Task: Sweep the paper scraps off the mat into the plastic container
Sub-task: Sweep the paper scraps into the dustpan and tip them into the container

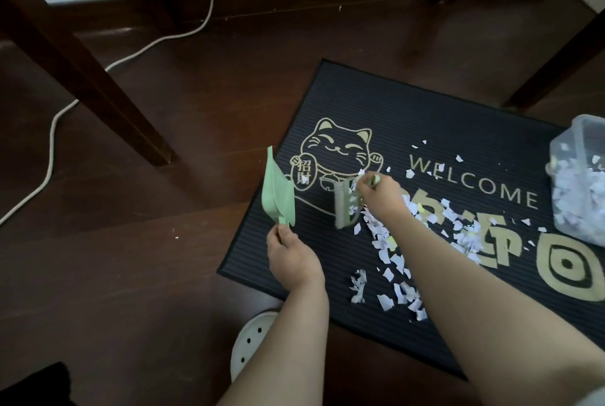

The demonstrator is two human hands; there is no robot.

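Paper scraps (pixel 386 251): white and pale, lying strewn in a band over the middle and right part of the mat (pixel 360 104), running from its near edge up toward the word WELCOME. Piling thickest just beside the right wrist, partly hiding under the right forearm. Thinning to single bits toward the mat's right edge.

Plastic container (pixel 571 125): translucent, sitting at the mat's right edge and being cut off by the frame border. Already holding a heap of scraps, showing blurred through its wall. Lid not being made out.

Right hand (pixel 381 197): curling round the upper end of a green brush (pixel 342 206) near the mat's centre, below the cat print. Fingertips hiding behind the knuckles, so the exact hold staying unclear. Bristle strip facing the mat's left edge, appearing to touch the surface, though contact being hard to confirm. A few scraps clinging along the brush back.

Left hand (pixel 291 255): pinching the short stub handle of a pale green dustpan (pixel 278 191) between thumb and curled fingers. Pan tilting up on edge over the mat's left edge, apart from the brush, its inside turning away from view.

Surroundings: dark wooden floor (pixel 131 274) carrying the mat; a pale cable (pixel 131 58) trailing across it from the far wall; a dark table leg (pixel 82 71) standing off the mat's far left corner; a white perforated shoe (pixel 248 343) peeking out from under the left forearm by the mat's near left corner, mostly covered.
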